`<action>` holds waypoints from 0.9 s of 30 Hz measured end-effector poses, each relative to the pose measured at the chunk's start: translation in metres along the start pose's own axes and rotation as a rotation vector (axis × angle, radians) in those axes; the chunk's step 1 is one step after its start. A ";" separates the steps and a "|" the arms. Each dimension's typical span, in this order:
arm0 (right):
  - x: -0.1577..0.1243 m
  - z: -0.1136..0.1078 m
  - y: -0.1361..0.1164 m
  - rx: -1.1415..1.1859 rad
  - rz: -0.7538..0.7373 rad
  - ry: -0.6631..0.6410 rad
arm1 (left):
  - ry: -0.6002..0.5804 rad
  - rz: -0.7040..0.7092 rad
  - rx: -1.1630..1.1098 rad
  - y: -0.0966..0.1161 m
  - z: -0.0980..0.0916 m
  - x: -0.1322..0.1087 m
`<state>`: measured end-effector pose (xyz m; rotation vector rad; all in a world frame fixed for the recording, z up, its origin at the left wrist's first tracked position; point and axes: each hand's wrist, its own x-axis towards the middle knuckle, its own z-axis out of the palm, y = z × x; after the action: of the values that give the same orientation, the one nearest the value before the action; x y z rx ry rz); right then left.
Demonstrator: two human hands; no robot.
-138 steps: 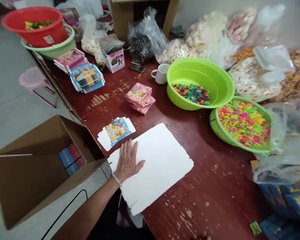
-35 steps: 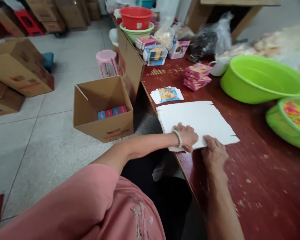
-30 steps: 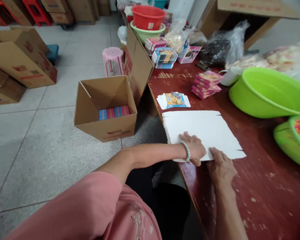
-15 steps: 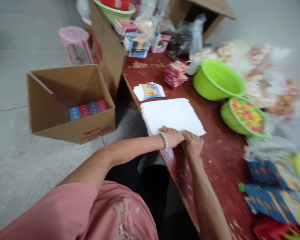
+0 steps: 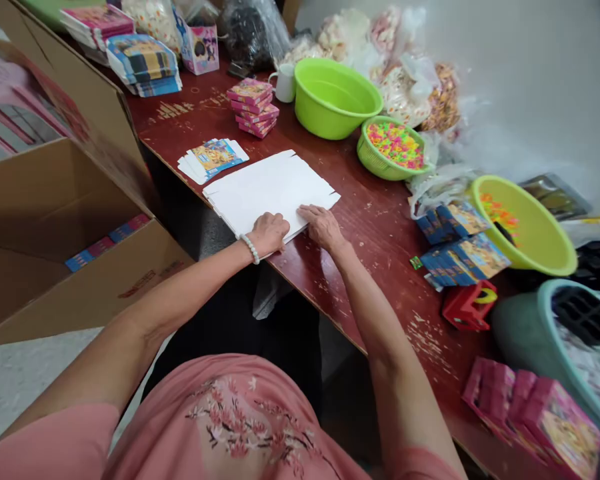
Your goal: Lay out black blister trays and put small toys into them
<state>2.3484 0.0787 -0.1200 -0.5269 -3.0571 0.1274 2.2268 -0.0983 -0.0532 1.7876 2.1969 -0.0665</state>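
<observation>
A stack of flat white cardboard sheets [image 5: 275,187] with small slits at the edges lies on the red table in front of me. My left hand [image 5: 269,233], with a pale bead bracelet at the wrist, is closed on the stack's near edge, its fingers curled on top. To its right, my right hand [image 5: 321,225] grips the same near edge, fingers over the top sheet and thumb hidden. Just beyond the stack, several flat blue-and-yellow printed cartons [image 5: 214,159] are fanned out.
An open cardboard box [image 5: 145,280] stands at left below the table [image 5: 380,220]. Pink small boxes [image 5: 253,107], a green basin [image 5: 337,100], a basket of colourful pieces [image 5: 395,147], blue boxes [image 5: 463,243], a red tape dispenser [image 5: 470,303] and a yellow basin [image 5: 525,227] line the far side.
My view has swung to the right, bringing the right end of the table in. My hands, close together before, are now apart along the stack's near edge.
</observation>
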 end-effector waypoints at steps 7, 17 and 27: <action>-0.008 0.015 0.004 0.070 -0.053 0.005 | -0.002 -0.005 0.074 0.003 0.007 -0.002; -0.007 0.022 0.009 0.163 -0.083 0.062 | -0.075 0.070 0.192 -0.004 -0.007 0.012; -0.011 0.009 0.003 0.230 -0.038 0.102 | 0.107 -0.053 0.184 0.028 0.019 -0.004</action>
<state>2.3598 0.0769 -0.1293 -0.4447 -2.8993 0.4307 2.2587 -0.0998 -0.0659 1.8685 2.3823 -0.1946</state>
